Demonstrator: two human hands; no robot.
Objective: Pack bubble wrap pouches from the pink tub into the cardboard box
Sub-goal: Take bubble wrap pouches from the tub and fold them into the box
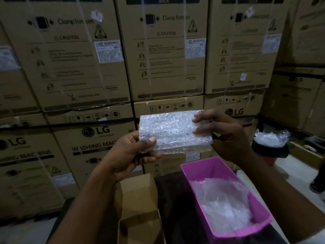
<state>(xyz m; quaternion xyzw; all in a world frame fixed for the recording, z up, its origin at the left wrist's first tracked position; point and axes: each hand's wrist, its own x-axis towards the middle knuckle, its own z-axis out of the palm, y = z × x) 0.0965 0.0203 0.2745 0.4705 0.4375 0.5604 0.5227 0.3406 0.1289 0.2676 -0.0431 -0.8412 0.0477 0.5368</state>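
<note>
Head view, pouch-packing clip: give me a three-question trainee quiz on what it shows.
1. True or false: both hands hold the bubble wrap pouch.
2. The pink tub sits to which side of the open cardboard box: A left, B right?
3. Fill in: the tub holds more ____.

Key: 1 true, left hand and right hand each pinch an end; 2 B; 3 bubble wrap.

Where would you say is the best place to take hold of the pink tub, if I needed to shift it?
I would grip the pink tub by its long side walls, one hand from each side. It is a deep, narrow rectangle standing open, and the loose pouches inside leave the upper walls bare.
</note>
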